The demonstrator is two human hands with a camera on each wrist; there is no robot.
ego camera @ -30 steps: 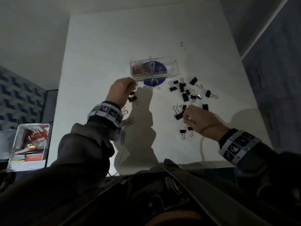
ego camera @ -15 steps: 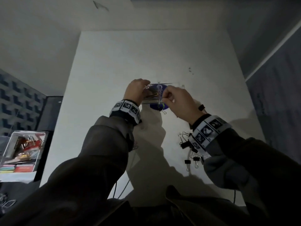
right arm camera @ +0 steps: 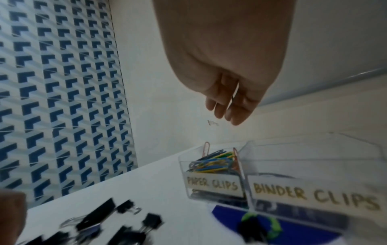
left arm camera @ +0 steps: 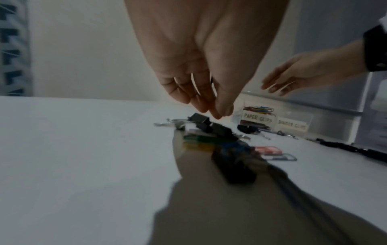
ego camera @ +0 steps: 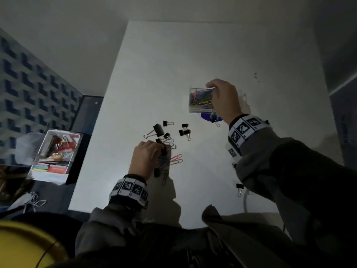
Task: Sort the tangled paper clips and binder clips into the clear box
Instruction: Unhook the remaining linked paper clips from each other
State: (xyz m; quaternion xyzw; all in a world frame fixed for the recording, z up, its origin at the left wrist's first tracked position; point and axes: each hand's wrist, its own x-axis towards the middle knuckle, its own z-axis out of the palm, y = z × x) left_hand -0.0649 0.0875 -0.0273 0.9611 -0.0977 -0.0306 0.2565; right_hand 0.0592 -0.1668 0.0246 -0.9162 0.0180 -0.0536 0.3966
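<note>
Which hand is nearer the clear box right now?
Right. The right hand hovers over the clear box; the left hand is down at the loose clips, well short of it.

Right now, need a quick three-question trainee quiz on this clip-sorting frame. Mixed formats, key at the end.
1. True or false: the compartment labelled PAPER CLIPS in the clear box is empty.
2. Which hand is above the clear box? A) left hand B) right hand C) neither
3. Fill in: the loose binder clips on the table are ___ in colour.

Key
1. False: it holds coloured paper clips.
2. B
3. black
</note>
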